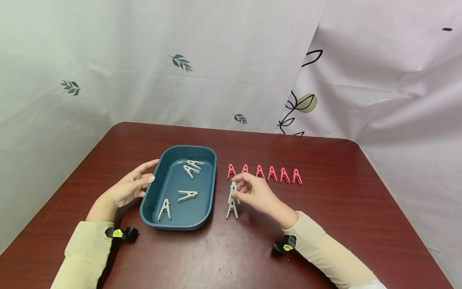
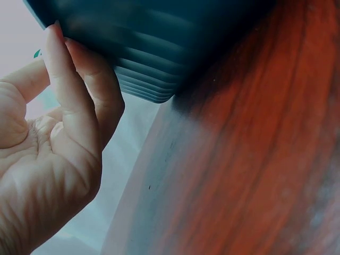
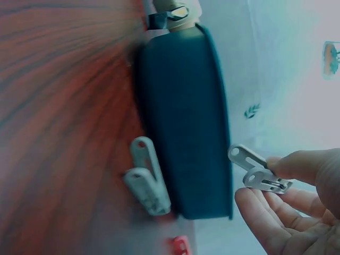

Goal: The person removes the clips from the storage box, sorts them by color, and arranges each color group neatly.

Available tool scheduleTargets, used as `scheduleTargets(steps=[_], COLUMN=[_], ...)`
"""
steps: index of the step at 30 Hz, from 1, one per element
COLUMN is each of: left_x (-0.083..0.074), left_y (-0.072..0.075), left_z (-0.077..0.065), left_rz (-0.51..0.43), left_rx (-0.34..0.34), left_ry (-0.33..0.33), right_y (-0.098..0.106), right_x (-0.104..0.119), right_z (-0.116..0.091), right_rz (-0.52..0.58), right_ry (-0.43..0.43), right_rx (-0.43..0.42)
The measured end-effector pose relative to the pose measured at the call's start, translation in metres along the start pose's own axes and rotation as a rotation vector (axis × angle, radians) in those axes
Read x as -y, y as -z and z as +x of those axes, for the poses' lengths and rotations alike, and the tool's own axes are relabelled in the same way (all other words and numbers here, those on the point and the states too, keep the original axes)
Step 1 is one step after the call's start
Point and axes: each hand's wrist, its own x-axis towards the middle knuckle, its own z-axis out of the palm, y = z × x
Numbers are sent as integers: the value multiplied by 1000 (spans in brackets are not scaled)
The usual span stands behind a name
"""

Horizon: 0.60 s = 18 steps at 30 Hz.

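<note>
A blue bin (image 1: pixel 213 188) stands on the table with several white clothespins (image 1: pixel 187 195) lying in it. My left hand (image 1: pixel 128 186) grips its left rim, the thumb at the edge and bent fingers against the outer wall (image 2: pixel 143 48). Right of the bin, my right hand (image 1: pixel 258 194) pinches a white clothespin (image 3: pixel 260 172) between thumb and fingers, above the tabletop. Just below it in the head view, another white clothespin (image 1: pixel 232 208) lies on the table; the right wrist view shows that clothespin (image 3: pixel 146 178) beside the bin.
Several pink clothespins (image 1: pixel 272 173) lie in a row beyond my right hand, one partly hidden by it. The dark red wooden table (image 1: pixel 343 224) has rounded far corners. A pale curtain (image 1: pixel 144 60) with leaf prints hangs behind it.
</note>
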Motion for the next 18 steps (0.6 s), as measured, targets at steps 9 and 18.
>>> scheduleTargets(steps=[9,18], left_x=[-1,0], left_y=[0,0], left_z=[-1,-1], left_rz=[8,6], left_rx=[0,3], left_ry=[-1,-5], right_y=[5,9], right_x=[-17,-32], right_z=[-14,-26], right_rz=[25,45], right_ry=[-68,-138], right_rx=[38,96])
